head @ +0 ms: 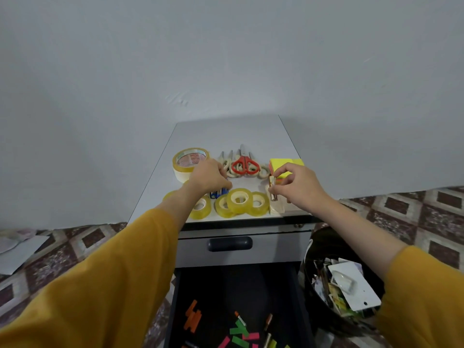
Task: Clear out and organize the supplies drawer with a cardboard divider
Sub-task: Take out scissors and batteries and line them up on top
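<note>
Several small rolls of clear yellowish tape (239, 199) lie along the near edge of the grey cabinet worktop (226, 134), some overlapping one another. Behind them on the left sits a large cream roll of masking tape (189, 160), and beside it, in the middle, a pair of red-handled scissors (244, 164) lies among cream-handled scissors (263, 170), all blades pointing away from me. A block of neon yellow sticky notes (286, 164) sits at the right.

My left hand (208, 177) is on the worktop between the big roll and the scissors, with its fingers curled down over some blue batteries (218, 193); I cannot tell whether it grips them. My right hand (298, 187) pinches a small gold-coloured metal cylinder (272, 182) between thumb and forefinger, just in front of the sticky notes. Both my arms wear mustard-yellow sleeves (100, 285).

Below the worktop a shut grey drawer with a dark handle (229, 243) sits above the open dark supplies drawer (226, 285). Scattered in the open drawer's near part are orange paper strips (192, 316), green strips (238, 330) and pink strips (252, 336). To the right of the cabinet stands a round black bin (316, 247) holding paper waste, with a white card (351, 285) on top. The floor has patterned brown tiles (439, 217).
</note>
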